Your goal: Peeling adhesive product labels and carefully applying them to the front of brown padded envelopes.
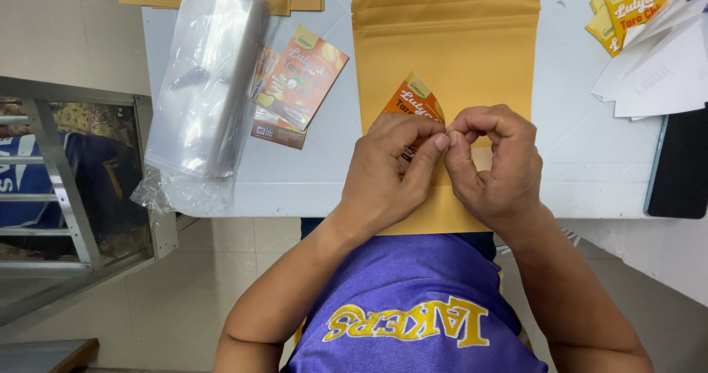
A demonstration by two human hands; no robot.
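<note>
- The left hand [391,170] and right hand [495,163] met fingertip to fingertip, both pinched shut on an orange sticker label [411,100], seemingly peeling it from its backing.
- The label lay just beyond the fingertips, over a brown kraft pouch [450,45] beneath both hands.
- Next would call for a clean separation, then square placement on the pouch.
- More labels [299,81] sat left of the left hand.

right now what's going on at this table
A person in a purple jersey is working at a pale table. Both the left hand and right hand pinch an orange sticker label by its lower edge, over a brown kraft pouch lying flat. To the left lie a stack of clear plastic bags and more orange labels; yellow labels sit top right.
</note>
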